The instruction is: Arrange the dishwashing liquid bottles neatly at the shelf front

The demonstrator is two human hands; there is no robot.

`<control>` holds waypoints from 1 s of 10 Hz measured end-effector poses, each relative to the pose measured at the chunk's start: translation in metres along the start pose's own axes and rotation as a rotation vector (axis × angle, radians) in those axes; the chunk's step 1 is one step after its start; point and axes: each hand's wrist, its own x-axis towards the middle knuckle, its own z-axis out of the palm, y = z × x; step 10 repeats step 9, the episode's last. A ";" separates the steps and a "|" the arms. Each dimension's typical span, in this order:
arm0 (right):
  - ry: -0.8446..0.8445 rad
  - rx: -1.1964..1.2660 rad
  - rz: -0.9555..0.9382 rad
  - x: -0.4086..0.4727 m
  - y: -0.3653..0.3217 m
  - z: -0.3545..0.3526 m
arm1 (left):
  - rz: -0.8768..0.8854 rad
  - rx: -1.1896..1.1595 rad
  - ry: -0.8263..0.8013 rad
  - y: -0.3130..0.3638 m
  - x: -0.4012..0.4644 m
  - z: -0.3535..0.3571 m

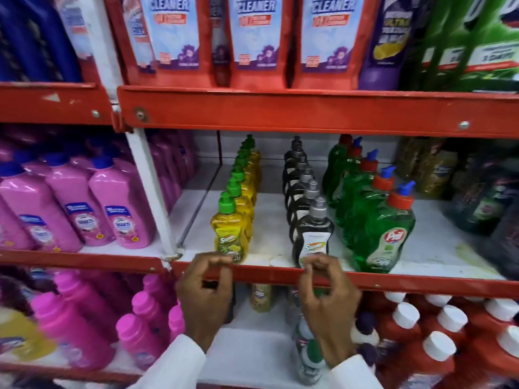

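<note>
On the middle shelf (269, 203) three rows of dishwashing bottles run front to back. Yellow bottles with green caps (229, 233) form the left row, black bottles with grey caps (313, 230) the middle row, green bottles with red caps (379, 234) the right row. My left hand (206, 290) hovers at the red shelf lip (266, 272), fingers curled just below the front yellow bottle and holding nothing. My right hand (328, 293) does the same below the front black bottle, its fingertips close to the label; whether they touch it I cannot tell.
Pink bottles (120, 211) fill the left bay. Red cleaner pouches (258, 37) stand on the shelf above. Dark bottles (483, 197) crowd the right end of the middle shelf. Below are pink bottles (73, 327) and red bottles with white caps (438, 341).
</note>
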 end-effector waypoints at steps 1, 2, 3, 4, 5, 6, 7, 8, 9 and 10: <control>-0.273 0.016 0.009 -0.004 -0.018 0.044 | -0.121 0.004 -0.005 -0.022 0.028 -0.017; -0.501 -0.041 0.001 0.008 -0.026 0.075 | -0.135 0.129 -0.265 -0.042 0.050 -0.021; -0.597 -0.104 0.004 0.020 -0.022 0.089 | -0.062 0.194 -0.395 -0.049 0.057 -0.021; -0.600 -0.077 0.084 0.026 -0.016 0.092 | -0.016 0.147 -0.431 -0.052 0.062 -0.023; -0.587 -0.057 0.148 0.025 -0.014 0.093 | 0.003 0.115 -0.467 -0.053 0.065 -0.024; -0.545 -0.060 0.184 0.022 -0.011 0.094 | 0.026 0.113 -0.481 -0.057 0.065 -0.024; -0.538 -0.048 0.208 0.021 -0.012 0.094 | 0.035 0.108 -0.508 -0.058 0.067 -0.025; -0.537 -0.003 0.238 0.020 -0.015 0.089 | 0.024 0.084 -0.533 -0.059 0.068 -0.025; -0.374 0.012 0.204 0.015 -0.020 0.075 | 0.018 0.105 -0.494 -0.057 0.066 -0.025; -0.374 0.012 0.204 0.015 -0.020 0.075 | 0.018 0.105 -0.494 -0.057 0.066 -0.025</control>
